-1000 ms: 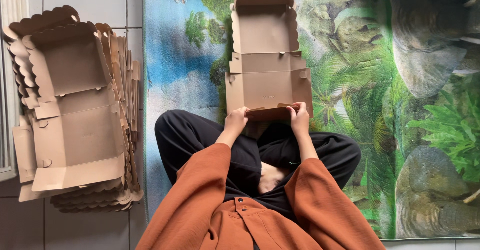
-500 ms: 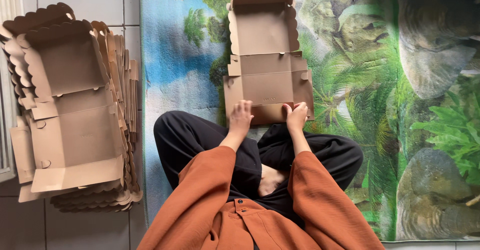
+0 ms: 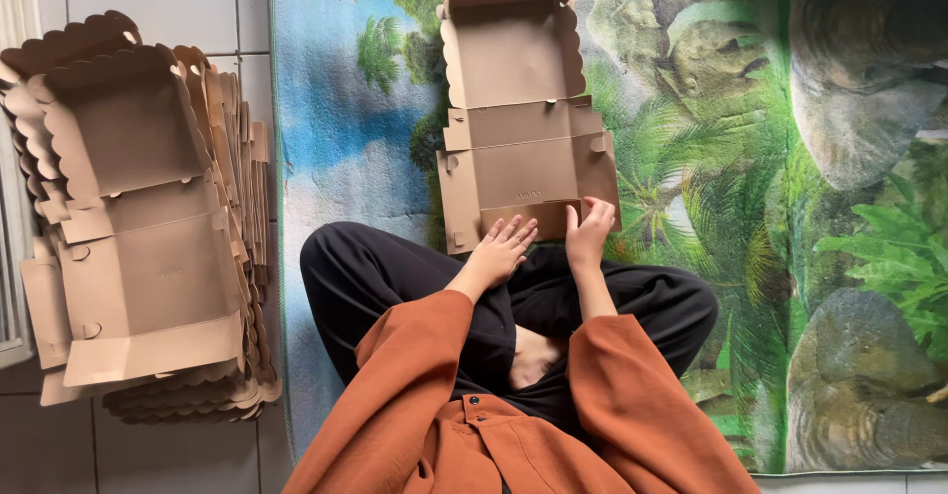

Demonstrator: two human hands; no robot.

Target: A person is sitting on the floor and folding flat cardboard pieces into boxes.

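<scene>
A flat, unfolded brown cardboard box [image 3: 518, 128] with scalloped edges lies on the printed mat in front of my crossed legs. My left hand [image 3: 504, 247] rests with spread fingers on the box's near flap. My right hand [image 3: 590, 232] curls around the same near flap at its right end, fingers bent over the edge. I wear rust-orange sleeves and black trousers.
A thick stack of the same unfolded cardboard boxes [image 3: 138, 227] lies on the grey tiled floor at the left. The mat [image 3: 790, 257], printed with palms, rocks and blue water, covers the floor to the right and ahead.
The box's near flap has been folded inward. My left hand went from gripping the left edge to lying flat with fingers spread; my right hand stayed on the right end.
</scene>
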